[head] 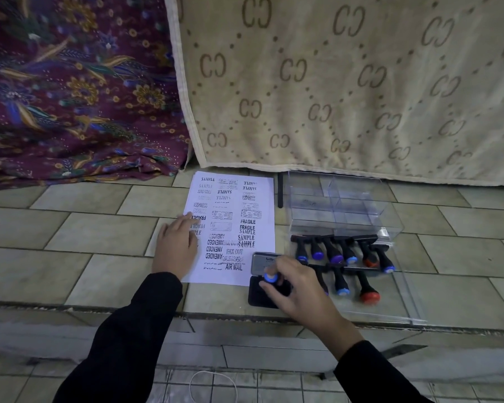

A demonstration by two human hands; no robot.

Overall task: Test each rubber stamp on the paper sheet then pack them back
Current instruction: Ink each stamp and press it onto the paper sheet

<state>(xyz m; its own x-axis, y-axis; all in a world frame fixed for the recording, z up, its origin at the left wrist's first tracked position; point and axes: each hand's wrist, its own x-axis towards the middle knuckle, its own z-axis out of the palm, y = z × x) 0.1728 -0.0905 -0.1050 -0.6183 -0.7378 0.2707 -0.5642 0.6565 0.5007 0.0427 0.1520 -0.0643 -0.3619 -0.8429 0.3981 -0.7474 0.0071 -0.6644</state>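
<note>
Your left hand, fingers flat, steadies the paper sheet, already crowded with impressions. Your right hand pinches a blue-capped stamp on the ink pad, apparently inking. Other stamps lie in the open clear case; closing up remains.

Purple floral cloth beside beige blanket (both meeting tiled floor).
</note>
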